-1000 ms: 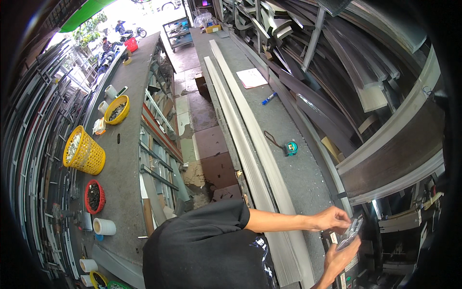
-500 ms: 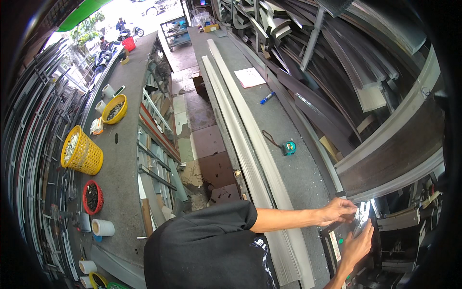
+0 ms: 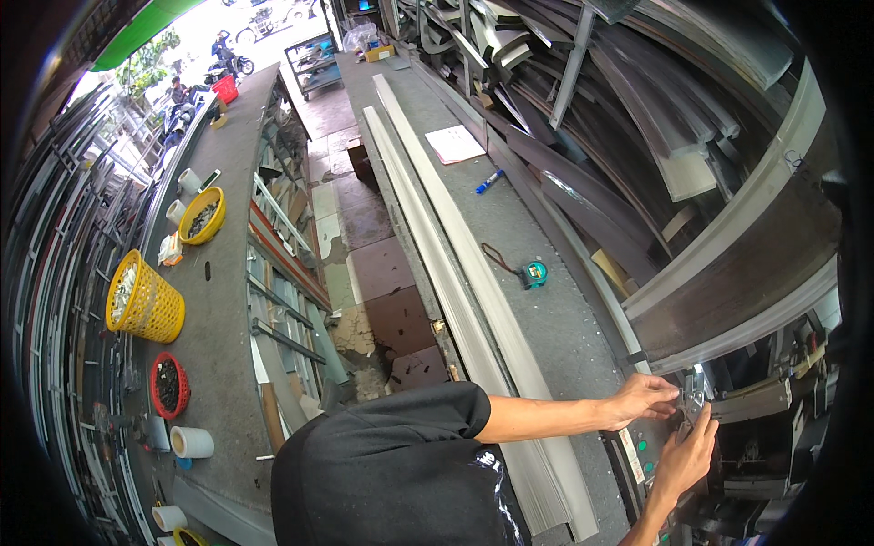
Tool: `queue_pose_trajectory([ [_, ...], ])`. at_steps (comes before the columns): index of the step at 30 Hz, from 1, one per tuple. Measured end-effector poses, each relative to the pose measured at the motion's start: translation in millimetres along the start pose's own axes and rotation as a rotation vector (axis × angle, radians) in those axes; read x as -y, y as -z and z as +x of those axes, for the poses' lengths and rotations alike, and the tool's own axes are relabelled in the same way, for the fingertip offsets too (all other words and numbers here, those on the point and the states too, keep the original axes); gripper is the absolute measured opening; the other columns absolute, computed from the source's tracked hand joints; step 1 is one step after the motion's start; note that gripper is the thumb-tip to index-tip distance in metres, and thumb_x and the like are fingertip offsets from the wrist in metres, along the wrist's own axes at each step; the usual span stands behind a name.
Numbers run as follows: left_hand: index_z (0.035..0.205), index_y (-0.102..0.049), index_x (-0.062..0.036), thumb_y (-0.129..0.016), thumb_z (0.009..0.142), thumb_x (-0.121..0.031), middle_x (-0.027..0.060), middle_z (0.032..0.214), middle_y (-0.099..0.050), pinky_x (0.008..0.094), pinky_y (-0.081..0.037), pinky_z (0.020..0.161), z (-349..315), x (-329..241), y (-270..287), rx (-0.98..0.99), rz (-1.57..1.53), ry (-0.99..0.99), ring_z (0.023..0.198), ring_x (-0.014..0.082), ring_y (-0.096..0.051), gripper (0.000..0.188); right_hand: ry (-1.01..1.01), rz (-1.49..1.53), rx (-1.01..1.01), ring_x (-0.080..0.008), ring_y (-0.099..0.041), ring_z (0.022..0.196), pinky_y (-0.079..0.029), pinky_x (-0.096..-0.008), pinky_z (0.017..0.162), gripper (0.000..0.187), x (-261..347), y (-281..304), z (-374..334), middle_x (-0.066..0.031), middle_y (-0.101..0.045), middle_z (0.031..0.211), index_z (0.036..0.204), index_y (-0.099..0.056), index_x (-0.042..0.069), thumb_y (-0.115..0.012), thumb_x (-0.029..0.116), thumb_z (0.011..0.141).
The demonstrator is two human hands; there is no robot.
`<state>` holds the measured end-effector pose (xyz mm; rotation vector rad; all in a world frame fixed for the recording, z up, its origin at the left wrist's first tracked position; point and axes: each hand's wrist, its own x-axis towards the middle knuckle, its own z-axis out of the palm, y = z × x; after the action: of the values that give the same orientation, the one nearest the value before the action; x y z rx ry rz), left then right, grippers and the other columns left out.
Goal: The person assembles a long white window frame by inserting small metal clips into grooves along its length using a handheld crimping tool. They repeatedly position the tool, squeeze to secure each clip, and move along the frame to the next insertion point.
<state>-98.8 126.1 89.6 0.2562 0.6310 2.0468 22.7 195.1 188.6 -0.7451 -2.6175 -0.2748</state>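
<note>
At the right, beside a dark machine, my right hand (image 3: 688,452) has its thumb and fingers closed round a small silver metal piece (image 3: 695,397). This piece stands upright and catches the light; its exact kind is unclear. My left hand (image 3: 643,401) reaches in from the left with thumb and fingertips pinched together, just beside the metal piece. Whatever lies in that pinch is too small to make out. Under my left forearm run two long pale metal profiles (image 3: 462,238) along the grey workbench (image 3: 572,314).
On the bench lie a teal tape measure (image 3: 533,274), a blue marker (image 3: 490,181) and a paper sheet (image 3: 455,145). Stacked dark profiles (image 3: 628,100) fill the right-hand rack. The left bench holds a yellow basket (image 3: 150,298), a yellow bowl (image 3: 201,216) and a red basket (image 3: 170,384).
The whole view has shifted slightly. The silver piece has turned and now shows a narrower side. Both hands stay close around it, the left still pinched.
</note>
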Motion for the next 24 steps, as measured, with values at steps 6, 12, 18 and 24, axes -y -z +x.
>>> queue_pose_trajectory([
  [6,0.107,-0.064,0.0013,-0.067,0.095,-0.020,0.0078,0.094,-0.067,0.0304,-0.061,0.078,-4.0,4.8,-1.0,-0.069,0.069,-0.014,0.085,0.0153,-0.069,0.024,0.008,-0.037,-0.005,-0.0310,-0.061,0.093,-0.052,-0.0424,0.074,0.072,-1.7,-5.0,-5.8,-0.0109,-0.054,0.105,0.136,-0.049,0.008,-0.075,0.002,0.070],
  [12,0.105,-0.064,0.0006,-0.068,0.094,-0.020,0.0078,0.094,-0.067,0.0307,-0.060,0.078,-4.1,12.8,0.9,-0.126,0.092,0.022,0.084,0.0153,-0.069,0.024,0.026,-0.068,0.013,-0.0307,-0.059,0.092,-0.052,-0.0410,0.075,0.072,-3.9,-10.7,-11.2,-0.0110,-0.053,0.104,0.136,-0.050,0.007,-0.075,0.002,0.069],
  [18,0.104,-0.065,-0.0015,-0.068,0.094,-0.019,0.0050,0.094,-0.066,0.0311,-0.060,0.079,-3.1,14.9,3.1,-0.134,0.096,0.036,0.086,0.0140,-0.068,0.021,0.052,-0.078,0.002,-0.0305,-0.059,0.093,-0.052,-0.0402,0.076,0.074,-4.7,-12.8,-13.0,-0.0116,-0.054,0.106,0.137,-0.049,0.007,-0.076,0.002,0.068],
  [24,0.104,-0.065,-0.0065,-0.070,0.092,-0.022,0.0005,0.097,-0.064,0.0314,-0.058,0.083,-6.2,15.1,4.5,-0.109,-0.034,0.108,0.089,0.0116,-0.064,0.020,0.030,-0.069,0.000,-0.0302,-0.060,0.092,-0.053,-0.0402,0.075,0.074,0.1,-11.6,-14.0,-0.0112,-0.054,0.105,0.136,-0.050,0.007,-0.077,0.002,0.067],
])
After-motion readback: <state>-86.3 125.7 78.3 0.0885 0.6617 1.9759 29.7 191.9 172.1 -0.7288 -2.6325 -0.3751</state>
